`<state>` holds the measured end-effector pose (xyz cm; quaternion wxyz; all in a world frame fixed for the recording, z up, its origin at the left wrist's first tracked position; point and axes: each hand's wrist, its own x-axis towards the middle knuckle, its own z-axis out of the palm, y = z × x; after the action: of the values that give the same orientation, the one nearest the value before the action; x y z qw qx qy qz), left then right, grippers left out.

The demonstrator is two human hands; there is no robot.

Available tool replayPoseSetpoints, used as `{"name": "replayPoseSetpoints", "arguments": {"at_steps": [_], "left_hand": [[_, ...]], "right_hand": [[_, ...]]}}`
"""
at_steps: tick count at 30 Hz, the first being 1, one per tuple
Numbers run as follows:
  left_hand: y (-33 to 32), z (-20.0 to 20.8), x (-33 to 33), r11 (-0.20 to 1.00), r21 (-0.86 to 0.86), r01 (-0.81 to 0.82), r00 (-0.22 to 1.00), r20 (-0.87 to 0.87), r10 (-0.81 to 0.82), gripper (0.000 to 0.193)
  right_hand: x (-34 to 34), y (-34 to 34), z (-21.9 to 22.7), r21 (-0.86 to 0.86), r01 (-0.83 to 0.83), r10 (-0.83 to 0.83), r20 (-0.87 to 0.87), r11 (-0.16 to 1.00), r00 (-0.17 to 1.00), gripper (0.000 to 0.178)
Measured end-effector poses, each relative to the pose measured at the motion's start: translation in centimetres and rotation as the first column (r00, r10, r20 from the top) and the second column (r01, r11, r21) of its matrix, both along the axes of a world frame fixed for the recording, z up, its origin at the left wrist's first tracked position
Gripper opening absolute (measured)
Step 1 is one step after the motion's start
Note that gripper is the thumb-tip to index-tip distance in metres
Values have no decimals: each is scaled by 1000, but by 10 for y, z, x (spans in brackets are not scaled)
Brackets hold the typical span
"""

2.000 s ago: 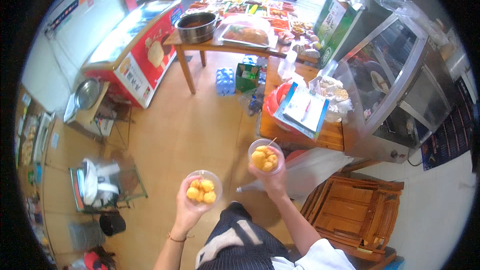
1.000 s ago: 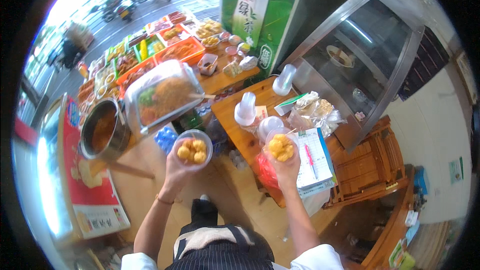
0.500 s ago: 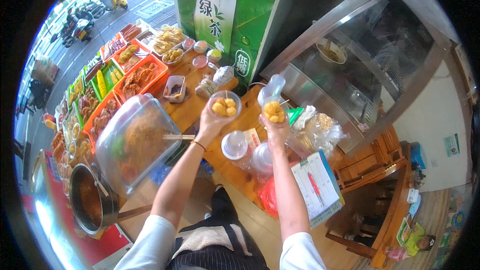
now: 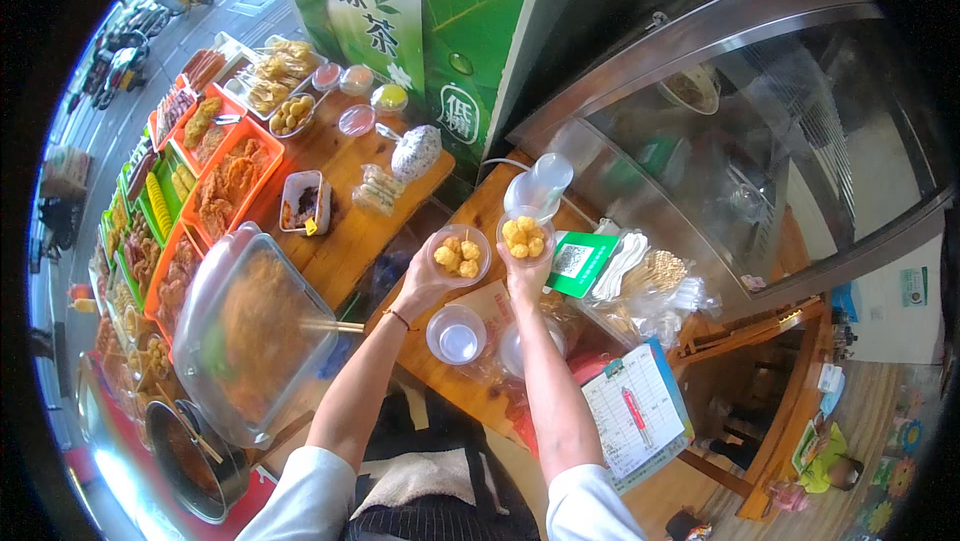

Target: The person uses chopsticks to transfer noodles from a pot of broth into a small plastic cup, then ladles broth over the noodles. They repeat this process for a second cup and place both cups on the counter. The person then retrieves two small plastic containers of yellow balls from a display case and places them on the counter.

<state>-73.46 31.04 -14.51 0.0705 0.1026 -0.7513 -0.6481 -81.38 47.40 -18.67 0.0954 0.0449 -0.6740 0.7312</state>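
Observation:
My left hand (image 4: 424,283) is wrapped round a clear plastic cup (image 4: 487,259) of golden, round fried balls (image 4: 458,257). A similar cup (image 4: 549,232) with more golden balls (image 4: 523,238) is gripped in my right hand (image 4: 524,277). The two cups are held upright side by side above the wooden counter, with a small gap between them. Below my wrists stands an empty clear cup (image 4: 457,335). Stacked clear cups (image 4: 548,181) lie just beyond my right hand, and a green code card (image 4: 583,263) is beside it.
Colourful trays (image 4: 235,186) of fried food line the left side. A clear lidded box (image 4: 265,331) and a dark pot (image 4: 200,461) are nearer. A clipboard (image 4: 635,411) with a red pen lies to the right, near bagged sticks (image 4: 660,276) and a glass-fronted cabinet (image 4: 720,171).
My hands have drawn closer together, bringing the two cups nearer each other. The view has shifted, showing more of the green card. Thin sticks seen in the cups earlier no longer show plainly.

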Motion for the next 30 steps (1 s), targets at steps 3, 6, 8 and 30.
{"name": "replayPoseSetpoints", "arguments": {"at_steps": [3, 6, 8, 30], "left_hand": [[-1, -2, -7, 996, 37, 83, 997, -8, -82, 64], [-2, -5, -11, 982, 58, 178, 984, -21, -177, 64], [-2, -5, -10, 958, 94, 271, 963, -46, -267, 64], [-4, -11, 66, 995, 4, -95, 973, 210, 92, 64]], "right_hand": [[-3, 0, -10, -27, -6, 5, -12, 1000, 1000, 76], [-3, -2, -24, -14, 19, -18, 30, 1000, 999, 67], [-2, -1, -37, 58, 17, -22, 99, 998, 995, 60], [106, 71, 128, 55, 17, -45, 565, 998, 824, 34]]}}
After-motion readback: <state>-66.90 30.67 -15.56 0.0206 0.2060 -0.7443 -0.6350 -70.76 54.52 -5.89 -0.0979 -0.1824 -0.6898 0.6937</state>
